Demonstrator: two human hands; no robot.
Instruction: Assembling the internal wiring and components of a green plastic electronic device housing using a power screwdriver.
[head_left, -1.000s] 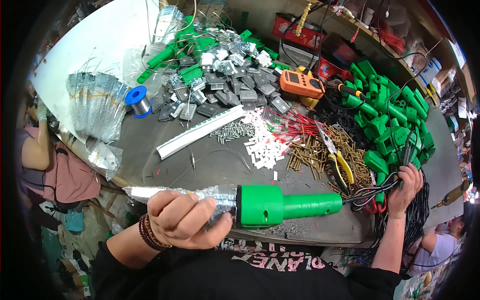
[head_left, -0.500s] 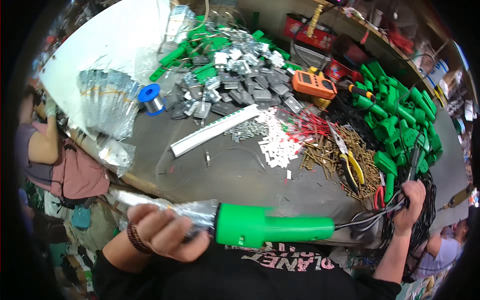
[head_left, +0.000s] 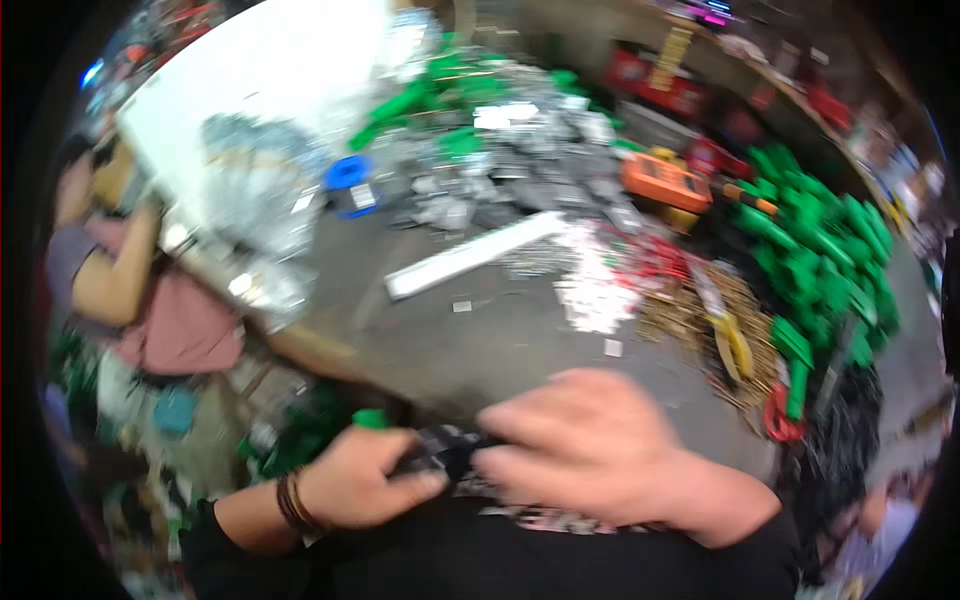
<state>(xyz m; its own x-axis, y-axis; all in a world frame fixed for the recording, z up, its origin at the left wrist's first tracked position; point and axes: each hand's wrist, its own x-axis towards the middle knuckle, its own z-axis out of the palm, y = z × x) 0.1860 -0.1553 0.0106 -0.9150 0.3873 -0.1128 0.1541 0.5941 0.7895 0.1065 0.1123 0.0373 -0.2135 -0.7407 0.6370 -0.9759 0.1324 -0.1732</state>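
Head view: blurring strongly.
Left hand (head_left: 362, 487): closing on small dark part (head_left: 448, 455), near edge.
Right hand (head_left: 590, 455): pinching same part from right.
Far right: green pieces (head_left: 820, 255) lying heaped.

The table (head_left: 480, 340) looks matt grey and smooth. Green plastic housings (head_left: 820, 260) shine glossy, the silvery metal parts (head_left: 520, 170) glint, and brass-coloured pins (head_left: 690, 310) gleam dully.

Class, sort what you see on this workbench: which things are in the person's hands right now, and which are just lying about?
In hand:
left hand
right hand
dark blurred item with a green end, gripped between both

Lying about:
orange meter
blue spool
white strip
yellow-handled pliers
green handles
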